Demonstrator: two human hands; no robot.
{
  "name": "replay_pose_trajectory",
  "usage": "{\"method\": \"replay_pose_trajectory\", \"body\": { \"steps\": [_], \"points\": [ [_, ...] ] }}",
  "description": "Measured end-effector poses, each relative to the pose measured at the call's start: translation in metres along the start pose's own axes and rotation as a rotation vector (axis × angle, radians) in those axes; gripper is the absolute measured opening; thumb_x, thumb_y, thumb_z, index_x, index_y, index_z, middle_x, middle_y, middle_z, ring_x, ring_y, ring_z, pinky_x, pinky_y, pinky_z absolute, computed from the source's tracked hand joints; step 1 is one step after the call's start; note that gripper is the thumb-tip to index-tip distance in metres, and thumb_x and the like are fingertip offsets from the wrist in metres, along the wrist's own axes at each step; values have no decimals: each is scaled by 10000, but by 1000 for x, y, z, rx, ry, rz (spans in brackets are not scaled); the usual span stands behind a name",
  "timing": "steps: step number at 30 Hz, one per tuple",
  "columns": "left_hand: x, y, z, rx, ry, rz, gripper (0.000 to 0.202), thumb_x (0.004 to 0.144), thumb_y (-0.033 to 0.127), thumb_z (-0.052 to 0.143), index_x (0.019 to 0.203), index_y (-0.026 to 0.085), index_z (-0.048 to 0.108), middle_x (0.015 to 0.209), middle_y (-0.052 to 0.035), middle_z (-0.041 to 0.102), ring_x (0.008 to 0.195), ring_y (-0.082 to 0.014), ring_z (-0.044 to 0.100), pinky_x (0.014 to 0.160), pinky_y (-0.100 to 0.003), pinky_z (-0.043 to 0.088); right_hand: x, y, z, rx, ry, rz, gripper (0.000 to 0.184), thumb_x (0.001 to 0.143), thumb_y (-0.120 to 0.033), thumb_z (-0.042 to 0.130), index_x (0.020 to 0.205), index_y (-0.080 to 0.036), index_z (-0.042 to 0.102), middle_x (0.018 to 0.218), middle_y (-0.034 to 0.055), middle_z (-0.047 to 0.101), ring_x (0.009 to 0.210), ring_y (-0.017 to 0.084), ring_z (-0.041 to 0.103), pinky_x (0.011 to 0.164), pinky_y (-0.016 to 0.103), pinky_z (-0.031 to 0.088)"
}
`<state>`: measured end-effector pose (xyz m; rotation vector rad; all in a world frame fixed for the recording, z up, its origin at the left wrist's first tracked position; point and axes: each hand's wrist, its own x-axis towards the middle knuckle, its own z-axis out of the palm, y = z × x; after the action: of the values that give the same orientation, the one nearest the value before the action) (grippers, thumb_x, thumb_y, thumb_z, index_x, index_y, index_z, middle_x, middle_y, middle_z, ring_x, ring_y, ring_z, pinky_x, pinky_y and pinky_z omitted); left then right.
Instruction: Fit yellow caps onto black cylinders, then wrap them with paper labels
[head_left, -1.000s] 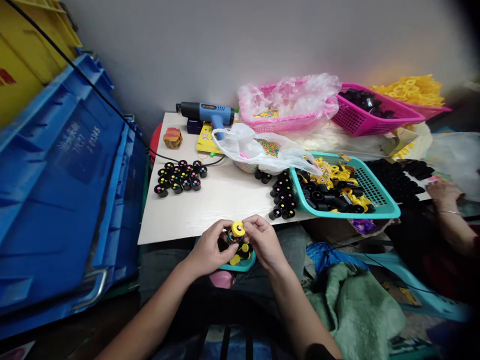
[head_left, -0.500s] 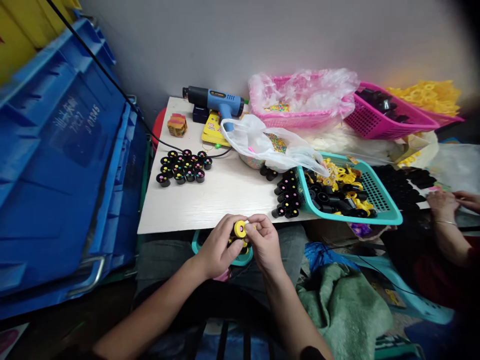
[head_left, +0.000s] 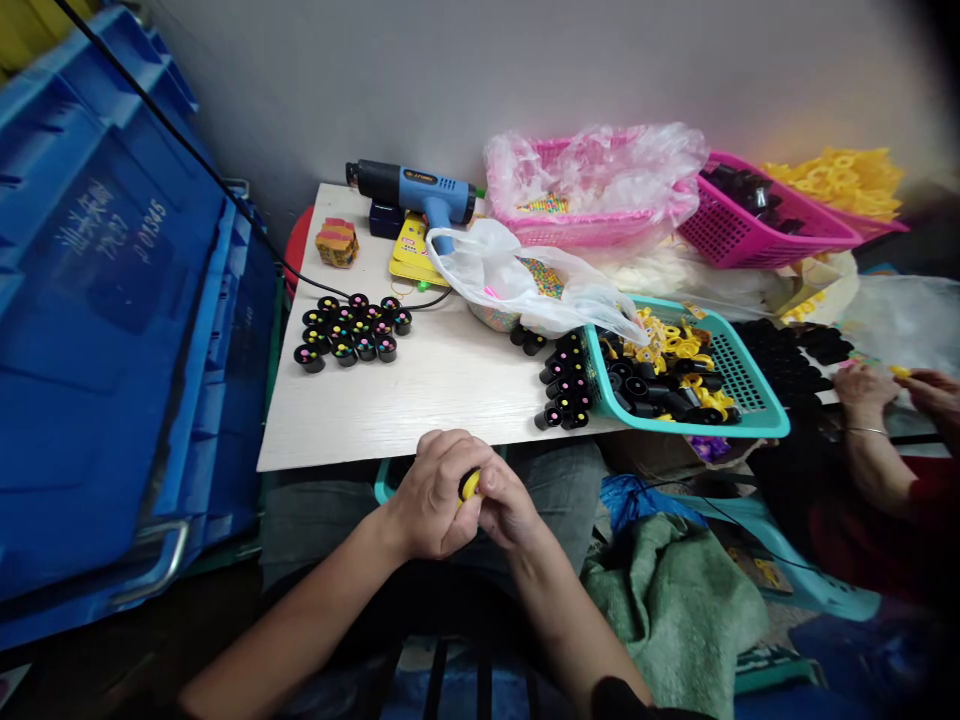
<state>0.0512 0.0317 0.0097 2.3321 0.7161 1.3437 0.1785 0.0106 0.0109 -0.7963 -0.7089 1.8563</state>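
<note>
My left hand is closed around a small black cylinder with a yellow cap, held above my lap. The thumb and fingers of my right hand press against the yellow cap from the other side. The piece is seen partly edge-on, and much of it is covered by my fingers. Below my hands, a teal basket on my lap is mostly hidden. Black cups holding coloured beads stand grouped on the left of the white table, with more black cups on its right.
A teal basket of black and yellow parts sits at the right. Behind are a heat gun, a white bag of beads and pink baskets. Blue crates stand left. Another person's hands work at far right.
The yellow-capped piece has turned from facing me to partly edge-on, and my hands have closed in around it. The view has shifted slightly. A yellow part now shows at the other person's hand.
</note>
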Motion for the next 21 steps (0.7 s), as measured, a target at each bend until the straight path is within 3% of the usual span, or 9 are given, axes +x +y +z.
{"method": "replay_pose_trajectory", "body": {
  "steps": [4, 8, 11, 13, 17, 21],
  "points": [
    [-1, -2, 2, -100, 27, -10, 464, 812, 218, 428, 1269, 205, 349, 998, -72, 583, 943, -237, 552, 829, -416, 417, -3, 1, -5, 5, -9, -13, 498, 639, -554, 746, 971, -193, 663, 966, 80, 600, 933, 245, 546, 857, 358, 435],
    [-7, -6, 3, -239, -6, -59, 554, 881, 274, 424, 1382, 227, 194, 1010, -78, 578, 972, -243, 535, 871, -460, 405, -8, 4, -26, 90, -131, 118, 638, 716, -738, 544, 1019, -186, 645, 910, 82, 594, 897, 235, 550, 827, 371, 444],
    [-10, -8, 4, -219, -53, -56, 527, 918, 324, 419, 1387, 234, 196, 1016, -78, 567, 982, -243, 521, 878, -459, 400, -9, 8, -32, 80, -167, 106, 752, 622, -783, 598, 1080, -188, 630, 963, 89, 596, 940, 244, 543, 842, 375, 442],
    [-11, -9, 5, -143, -90, -46, 503, 929, 356, 430, 1375, 236, 232, 1043, -84, 557, 1004, -253, 512, 887, -463, 394, -8, 12, -29, 30, -116, 34, 729, 589, -726, 684, 1085, -194, 634, 983, 81, 600, 938, 238, 544, 850, 365, 439],
    [-16, -11, 11, -105, -100, -66, 521, 945, 341, 421, 1404, 236, 199, 1116, -105, 516, 1041, -259, 491, 897, -471, 396, -5, 15, -16, -62, 39, -97, 471, 700, -541, 730, 1008, -190, 672, 896, 51, 619, 859, 198, 560, 834, 325, 436],
    [-21, -14, 17, -345, -98, -236, 538, 963, 323, 381, 1437, 226, 145, 1101, -105, 522, 1048, -249, 502, 931, -483, 389, -8, 15, -14, -4, 83, -77, 603, 790, -702, 518, 1086, -196, 660, 995, 81, 631, 962, 233, 560, 872, 359, 436]
  ]
}}
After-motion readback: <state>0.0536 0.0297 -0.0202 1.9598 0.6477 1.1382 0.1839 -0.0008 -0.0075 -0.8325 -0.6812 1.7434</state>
